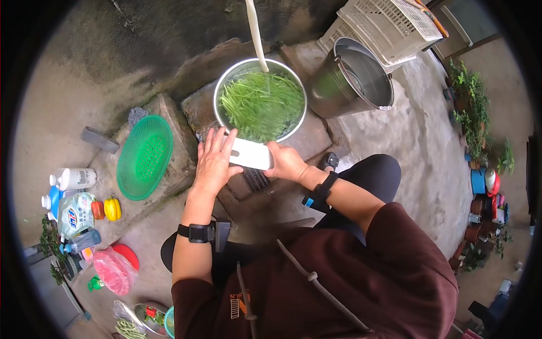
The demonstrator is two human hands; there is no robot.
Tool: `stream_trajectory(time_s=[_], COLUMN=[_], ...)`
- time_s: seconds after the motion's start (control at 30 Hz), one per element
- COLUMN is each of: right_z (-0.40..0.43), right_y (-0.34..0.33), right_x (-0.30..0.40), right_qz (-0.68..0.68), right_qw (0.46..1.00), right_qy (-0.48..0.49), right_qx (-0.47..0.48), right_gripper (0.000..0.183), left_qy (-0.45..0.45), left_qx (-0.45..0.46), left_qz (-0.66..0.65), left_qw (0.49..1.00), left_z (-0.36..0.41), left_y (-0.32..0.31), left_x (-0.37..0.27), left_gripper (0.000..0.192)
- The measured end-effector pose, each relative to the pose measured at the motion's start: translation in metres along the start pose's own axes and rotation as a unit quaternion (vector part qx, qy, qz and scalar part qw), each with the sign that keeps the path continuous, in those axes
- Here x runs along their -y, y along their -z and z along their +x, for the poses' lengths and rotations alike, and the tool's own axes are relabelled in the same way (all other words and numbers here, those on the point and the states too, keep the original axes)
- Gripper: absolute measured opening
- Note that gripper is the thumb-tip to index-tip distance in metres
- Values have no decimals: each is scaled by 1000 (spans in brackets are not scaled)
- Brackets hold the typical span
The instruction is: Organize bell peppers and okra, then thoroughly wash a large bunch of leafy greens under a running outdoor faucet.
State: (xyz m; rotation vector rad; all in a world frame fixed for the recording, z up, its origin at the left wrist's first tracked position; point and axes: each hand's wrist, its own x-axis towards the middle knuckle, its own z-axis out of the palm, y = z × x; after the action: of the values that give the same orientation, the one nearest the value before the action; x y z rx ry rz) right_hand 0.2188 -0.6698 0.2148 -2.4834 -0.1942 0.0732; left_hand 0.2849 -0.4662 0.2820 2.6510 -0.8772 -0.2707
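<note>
A flat white rectangular object (253, 154) with rounded corners, perhaps a phone, is held level between both hands; a small dark oval shows near its left end. My right hand (288, 163) grips the right end, thumb on top. At the left end, my left hand (215, 161) has its fingers spread, with index finger and thumb around the corner. Just beyond the object stands a round metal basin (302, 123), full of green leafy stems (262, 104) in water. A pale hose (255, 36) hangs down into the basin.
Right of the basin, a metal bucket (328, 91) tilts beside white plastic crates (381, 29). On the left ledge lie a green plastic colander (146, 159), bottles (76, 179), a detergent pouch (77, 214) and a yellow bell pepper (112, 209). Potted plants (472, 108) line the far right.
</note>
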Motion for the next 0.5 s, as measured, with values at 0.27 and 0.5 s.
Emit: stream_trajectory(time_s=[0.27, 0.5], right_z=[-57, -94], right_y=[7, 33], right_x=[-1, -13], right_qz=[161, 406], right_qw=[937, 840], right_qy=[-235, -289], right_qx=[-204, -214], right_gripper=[56, 53], left_qy=[11, 15], left_qx=[-96, -211], left_qz=[10, -33], left_qw=[995, 977], left_z=[-24, -43], left_y=[-13, 4], left_x=[-4, 11], left_gripper=[67, 56])
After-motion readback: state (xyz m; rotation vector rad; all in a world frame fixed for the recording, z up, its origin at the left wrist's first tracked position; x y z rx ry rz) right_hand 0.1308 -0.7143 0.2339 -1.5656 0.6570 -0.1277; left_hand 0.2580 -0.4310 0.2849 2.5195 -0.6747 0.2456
